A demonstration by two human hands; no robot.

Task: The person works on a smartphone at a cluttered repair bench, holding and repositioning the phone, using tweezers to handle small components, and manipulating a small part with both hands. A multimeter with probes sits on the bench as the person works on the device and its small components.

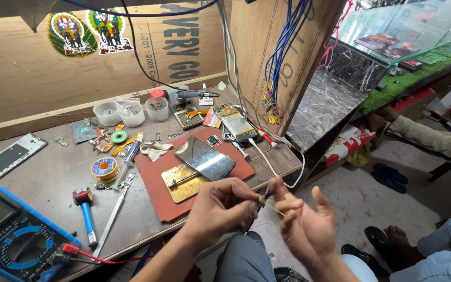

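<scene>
Both hands are up in front of the bench edge, working something tiny. The left hand (220, 209) is curled nearly closed, thumb and forefinger pinched on a small brass-coloured piece (262, 199) with a thin dark tool or lead running down from it; which of the two, I cannot tell. The right hand (306, 224) is half open, palm up, fingers spread, only its thumb and forefinger tips closing on a fine pale wire (276, 210) that meets that brass piece. So the small part sits right between the two sets of fingertips, held in the air above the lap, clear of the bench.

By the look of it, this is the fiddly joining stage: lining the wire up with the little part. Getting it seated calls for steady fingertips and a firm pinch on both sides, since the wire is thin and would slip easily.

Behind the hands, on the wooden bench (53, 172), a red mat (157, 196) carries a brass plate (181, 185) with a phone (204, 156) lying across it. To the left are a solder spool (104, 168), a blue-handled tool (86, 214) and a blue multimeter (14, 237) with a red lead. Another person's sleeve (429, 137) shows at the right.
</scene>
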